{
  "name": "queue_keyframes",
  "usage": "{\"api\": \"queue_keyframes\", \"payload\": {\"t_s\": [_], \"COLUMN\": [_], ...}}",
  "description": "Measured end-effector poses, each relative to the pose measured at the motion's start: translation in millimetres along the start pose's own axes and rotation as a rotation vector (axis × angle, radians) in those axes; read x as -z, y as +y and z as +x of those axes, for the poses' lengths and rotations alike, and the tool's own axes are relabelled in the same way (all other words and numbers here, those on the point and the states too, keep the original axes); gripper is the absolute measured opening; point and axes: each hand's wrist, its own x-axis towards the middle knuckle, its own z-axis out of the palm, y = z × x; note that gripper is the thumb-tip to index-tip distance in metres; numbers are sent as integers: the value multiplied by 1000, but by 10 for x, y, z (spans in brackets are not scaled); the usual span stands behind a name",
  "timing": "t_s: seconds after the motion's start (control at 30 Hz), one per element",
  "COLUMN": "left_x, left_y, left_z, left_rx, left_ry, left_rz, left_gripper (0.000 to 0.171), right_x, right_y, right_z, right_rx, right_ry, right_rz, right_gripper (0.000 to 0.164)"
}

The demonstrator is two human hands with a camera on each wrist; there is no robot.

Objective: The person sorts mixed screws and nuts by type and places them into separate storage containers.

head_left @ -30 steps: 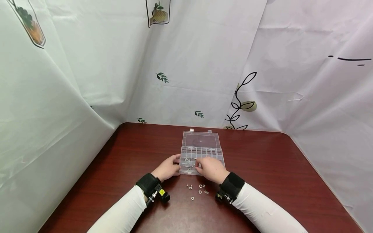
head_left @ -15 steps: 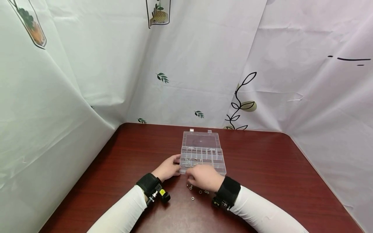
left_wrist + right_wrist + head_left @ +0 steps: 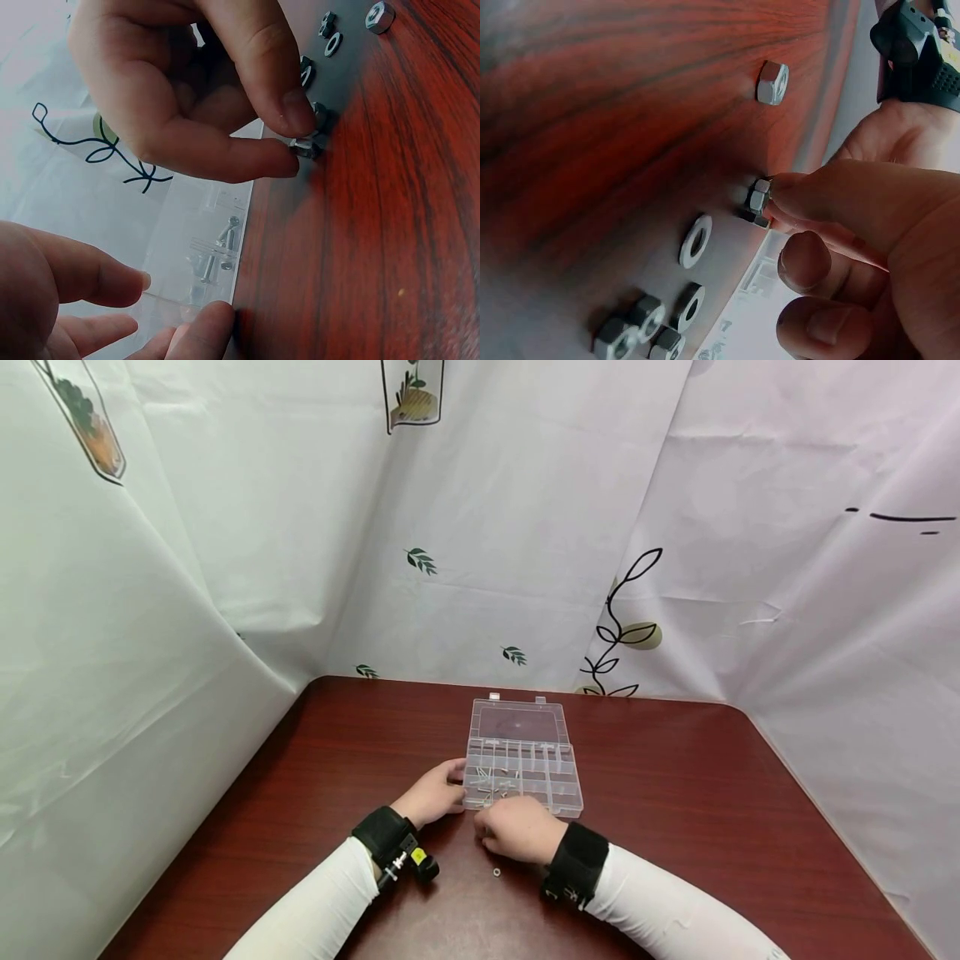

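A clear plastic compartment box (image 3: pixel 564 787) lies with its lid laid back; bolts (image 3: pixel 210 259) sit in its left compartments. My left hand (image 3: pixel 433 793) rests against the box's left side, fingers relaxed and spread along the edge. In front of the box, my right hand (image 3: pixel 519 829) is low over the table. Its thumb and forefinger pinch a small hex nut (image 3: pixel 760 196) close above the wood, with another dark nut right beside it. Past the fingertips, several nuts (image 3: pixel 617 339) and flat washers (image 3: pixel 696 241) lie loose; in the head view the right hand hides them.
One hex nut (image 3: pixel 497 872) lies apart, nearer the table's front. The dark red wooden table (image 3: pixel 675 793) extends to both sides. White printed cloth (image 3: pixel 480 610) hangs behind and around it. Each wrist wears a black strap (image 3: pixel 384 837) with a camera.
My right hand has come from over the box's compartments toward the front, down to the loose nuts and washers, and now covers them. My left hand stays at the box's left side.
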Motion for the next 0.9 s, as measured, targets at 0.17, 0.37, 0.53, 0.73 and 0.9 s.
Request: {"api": "queue_keyframes", "payload": {"t_s": [0.17, 0.37, 0.53, 0.73, 0.9], "left_x": [-6, -10, -4, 0, -3], "left_y": [-4, -4, -4, 9, 19], "left_z": [-5, -20, -19, -11, -17], "left_rx": [4, -8, -2, 4, 8], "left_ry": [8, 16, 6, 0, 2], "left_rz": [-4, -25, -6, -9, -3], "left_gripper": [61, 62, 62, 61, 61], "right_x": [-22, -16, 53, 176, 200], "right_y": [-6, 11, 111, 385, 656], "right_z": [5, -1, -4, -19, -56], "right_rx": [0, -22, -103, -177, -292], "right_ry": [12, 7, 9, 65, 117], "right_rz": [-12, 13, 98, 185, 191], "right_gripper": [17, 21, 18, 10, 11]}}
